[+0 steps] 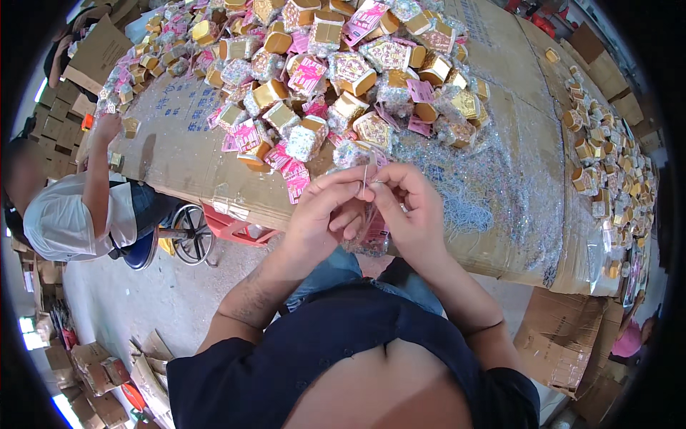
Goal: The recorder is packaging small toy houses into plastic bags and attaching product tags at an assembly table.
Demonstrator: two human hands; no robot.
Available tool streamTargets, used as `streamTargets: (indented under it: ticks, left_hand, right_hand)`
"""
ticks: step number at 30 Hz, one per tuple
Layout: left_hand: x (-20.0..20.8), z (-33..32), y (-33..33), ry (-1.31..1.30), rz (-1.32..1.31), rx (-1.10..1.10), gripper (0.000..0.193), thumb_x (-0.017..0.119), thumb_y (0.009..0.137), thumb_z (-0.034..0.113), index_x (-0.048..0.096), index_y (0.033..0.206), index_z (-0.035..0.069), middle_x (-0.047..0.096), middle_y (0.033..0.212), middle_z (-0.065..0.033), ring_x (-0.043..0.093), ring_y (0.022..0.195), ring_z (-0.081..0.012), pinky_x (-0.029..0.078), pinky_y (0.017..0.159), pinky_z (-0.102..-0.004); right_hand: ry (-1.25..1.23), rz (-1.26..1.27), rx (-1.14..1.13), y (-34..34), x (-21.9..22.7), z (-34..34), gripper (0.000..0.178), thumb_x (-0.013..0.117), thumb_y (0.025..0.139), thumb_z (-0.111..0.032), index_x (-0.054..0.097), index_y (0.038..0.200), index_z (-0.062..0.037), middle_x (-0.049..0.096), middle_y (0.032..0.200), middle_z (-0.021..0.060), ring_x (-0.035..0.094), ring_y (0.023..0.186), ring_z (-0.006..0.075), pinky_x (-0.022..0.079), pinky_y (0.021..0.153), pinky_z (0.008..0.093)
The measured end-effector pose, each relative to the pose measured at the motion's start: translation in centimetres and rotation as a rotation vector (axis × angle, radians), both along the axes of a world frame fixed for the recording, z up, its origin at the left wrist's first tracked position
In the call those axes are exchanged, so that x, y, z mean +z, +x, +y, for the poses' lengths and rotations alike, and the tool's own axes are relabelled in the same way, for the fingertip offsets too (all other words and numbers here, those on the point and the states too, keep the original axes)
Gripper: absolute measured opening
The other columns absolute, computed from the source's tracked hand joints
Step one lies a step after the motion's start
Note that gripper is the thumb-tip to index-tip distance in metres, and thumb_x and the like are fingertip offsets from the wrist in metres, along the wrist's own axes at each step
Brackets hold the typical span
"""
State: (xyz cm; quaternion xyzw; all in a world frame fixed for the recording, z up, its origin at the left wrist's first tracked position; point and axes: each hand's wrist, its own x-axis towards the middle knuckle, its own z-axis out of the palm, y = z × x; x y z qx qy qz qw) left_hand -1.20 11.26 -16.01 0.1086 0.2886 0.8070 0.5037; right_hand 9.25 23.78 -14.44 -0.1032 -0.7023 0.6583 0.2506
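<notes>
My left hand (323, 209) and my right hand (410, 211) meet at the near edge of the cardboard-covered table. Both are closed in a pinch on a thin white string (366, 174), which stands up between the fingertips. Just below the fingers hangs a pink tag (376, 233), partly hidden by my hands; what it hangs from I cannot make out. Beyond my hands lies a big heap of small glittery gold-and-white boxes (351, 68) with pink printed tags (295, 177). A tangle of pale loose string (466, 207) rests beside my right hand.
Loose glitter (514, 179) covers the cardboard on the right. More small boxes (597, 171) lie along the far right. A co-worker (78, 211) in a white shirt sits at the left, an arm on the table. Below are a red plastic stool (232, 223) and a cardboard box (561, 336).
</notes>
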Motion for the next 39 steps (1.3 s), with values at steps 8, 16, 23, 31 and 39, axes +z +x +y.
streamTargets:
  ticks: [8, 16, 23, 31, 39]
  left_hand:
    - [1.0, 0.0, 0.0, -0.14, 0.476, 0.109, 0.018, 0.059, 0.088, -0.001, 0.067, 0.104, -0.003, 0.068, 0.082, -0.0083, 0.057, 0.057, -0.0054, 0.05, 0.052, -0.0204]
    - [1.7, 0.5, 0.0, -0.316, 1.315, 0.348, 0.021, 0.068, 0.081, 0.001, 0.07, 0.101, 0.001, 0.069, 0.079, -0.0107, 0.065, 0.069, -0.0124, 0.051, 0.061, -0.0268]
    - [2.3, 1.0, 0.2, -0.429, 1.477, 0.376, 0.016, 0.068, 0.082, -0.001, 0.07, 0.098, -0.001, 0.071, 0.085, -0.011, 0.068, 0.076, -0.0134, 0.053, 0.067, -0.0249]
    - [1.9, 1.7, 0.4, -0.382, 1.706, 0.614, 0.017, 0.07, 0.078, 0.001, 0.067, 0.094, 0.002, 0.069, 0.082, -0.0111, 0.068, 0.069, -0.0243, 0.054, 0.06, -0.032]
    - [1.8, 1.8, -0.4, -0.243, 1.851, 0.71, 0.017, 0.068, 0.079, -0.001, 0.063, 0.095, 0.0, 0.066, 0.077, -0.0117, 0.065, 0.065, -0.0244, 0.053, 0.057, -0.0322]
  right_hand:
    - [-0.153, -0.025, 0.135, 0.2, 1.0, 1.0, 0.008, 0.058, 0.092, -0.005, 0.059, 0.096, 0.0013, 0.062, 0.079, 0.0027, 0.058, 0.071, 0.0072, 0.047, 0.063, 0.0215]
    - [-0.585, -0.091, 0.18, 0.3, 0.7, 2.5, 0.008, 0.063, 0.088, -0.004, 0.063, 0.094, -0.0001, 0.058, 0.074, -0.0011, 0.05, 0.063, 0.0037, 0.037, 0.055, 0.0194]
    - [-0.645, -0.134, 0.177, 0.2, 0.8, 2.7, 0.008, 0.063, 0.087, -0.007, 0.063, 0.092, -0.0007, 0.055, 0.069, -0.002, 0.045, 0.06, 0.0041, 0.033, 0.054, 0.0194]
    - [-0.583, -0.063, 0.128, 0.2, 0.5, 2.2, 0.01, 0.061, 0.091, -0.009, 0.062, 0.095, 0.0005, 0.057, 0.072, 0.0, 0.047, 0.063, 0.0051, 0.035, 0.058, 0.0196]
    - [-0.835, -0.023, 0.275, 0.1, 0.3, 2.6, 0.01, 0.059, 0.092, -0.007, 0.06, 0.099, 0.0004, 0.059, 0.077, 0.0023, 0.05, 0.065, 0.0073, 0.039, 0.059, 0.0209]
